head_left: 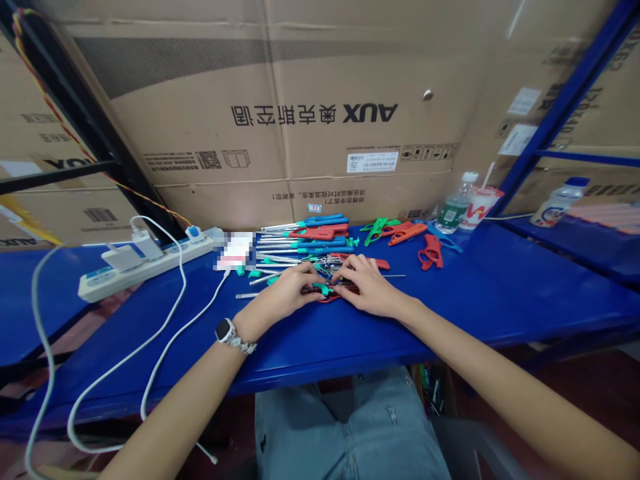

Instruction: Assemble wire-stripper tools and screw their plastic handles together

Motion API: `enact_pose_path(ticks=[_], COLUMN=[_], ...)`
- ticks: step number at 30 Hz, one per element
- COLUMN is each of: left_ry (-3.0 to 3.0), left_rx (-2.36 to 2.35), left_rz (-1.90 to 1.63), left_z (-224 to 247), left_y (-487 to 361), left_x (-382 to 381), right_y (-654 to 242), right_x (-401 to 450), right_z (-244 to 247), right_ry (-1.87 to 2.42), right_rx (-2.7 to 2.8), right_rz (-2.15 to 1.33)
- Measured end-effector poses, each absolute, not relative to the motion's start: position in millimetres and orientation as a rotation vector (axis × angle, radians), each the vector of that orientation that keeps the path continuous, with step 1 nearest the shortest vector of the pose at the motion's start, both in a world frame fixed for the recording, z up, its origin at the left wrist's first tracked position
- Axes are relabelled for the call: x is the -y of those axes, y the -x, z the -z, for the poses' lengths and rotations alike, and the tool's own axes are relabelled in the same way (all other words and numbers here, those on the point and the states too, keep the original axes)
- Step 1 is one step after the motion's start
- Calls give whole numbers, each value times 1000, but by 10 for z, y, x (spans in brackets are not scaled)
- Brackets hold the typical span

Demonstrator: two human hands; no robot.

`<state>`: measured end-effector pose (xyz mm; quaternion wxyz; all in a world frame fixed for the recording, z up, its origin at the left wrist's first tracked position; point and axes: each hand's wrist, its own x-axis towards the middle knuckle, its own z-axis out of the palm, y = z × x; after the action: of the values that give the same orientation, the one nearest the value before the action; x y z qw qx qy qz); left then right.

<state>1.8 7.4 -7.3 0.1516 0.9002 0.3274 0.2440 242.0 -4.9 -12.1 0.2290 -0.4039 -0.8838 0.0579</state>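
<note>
My left hand [295, 288] and my right hand [364, 285] meet over the blue table, fingers closed on a red lighter body [345, 288] with a small green part [324, 289] between them. A metal tube [246, 295] sticks out to the left of my left hand. Just behind the hands lie several long lighters with blue handles [325, 245] and metal tubes, a red-handled one [320, 232], and thin wires. Red and orange handle shells [406, 232] and a green one [381, 228] rest farther right.
A white power strip [155, 267] with plugs and cables lies at the left. At the back right stand a green-labelled bottle [455, 205] and a paper cup [479, 208] with a straw. Large cardboard [310, 73] rises behind the blue table [450, 300].
</note>
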Motion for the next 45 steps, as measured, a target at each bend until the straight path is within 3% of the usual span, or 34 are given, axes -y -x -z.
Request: enact_pose_path(ticks=[37, 45], left_ry=[-2611, -2561], left_rx=[-1015, -937], left_rz=[-451, -530], left_z=[-90, -70], left_y=[-79, -47], left_x=[-73, -24], right_y=[-2368, -2368], right_x=[57, 51], right_z=[136, 135], right_ry=[1156, 1163], right_rx=[2451, 2448], right_rz=[-128, -152])
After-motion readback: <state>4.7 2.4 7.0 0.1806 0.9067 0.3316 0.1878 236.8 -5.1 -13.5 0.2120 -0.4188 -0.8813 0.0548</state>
